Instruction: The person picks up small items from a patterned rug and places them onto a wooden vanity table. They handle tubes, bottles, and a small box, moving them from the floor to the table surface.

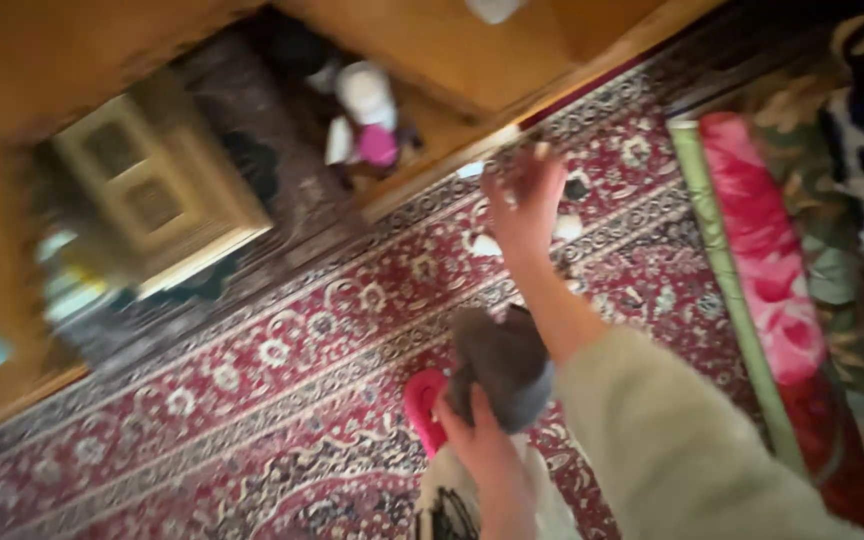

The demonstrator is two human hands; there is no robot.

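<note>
**Grey cloth bundle in one hand, other hand raised over the rug**

Head view, blurred by motion. Left hand (480, 440) low in the frame, fingers wrapped around a grey cloth bundle (504, 368), soft and crumpled, with a pink rounded item (422, 405) pressed just beside it on the left; what the pink item is cannot be told. Bundle standing roughly upright from the palm, long axis running up toward the other forearm, touching or nearly touching it. Right hand (522, 205) extended well above the bundle, fingers loosely spread and half curled, holding nothing that can be made out. Pale green sleeve (672, 440) covering that arm. Left hand plainly nearer the bundle.

Underneath, a red patterned carpet (252, 400) with pale floral borders. Upper left, a wooden cabinet (62, 50) with a mirrored surface (152, 200). Right edge, a folded floral blanket (762, 250) in pink and green.
</note>
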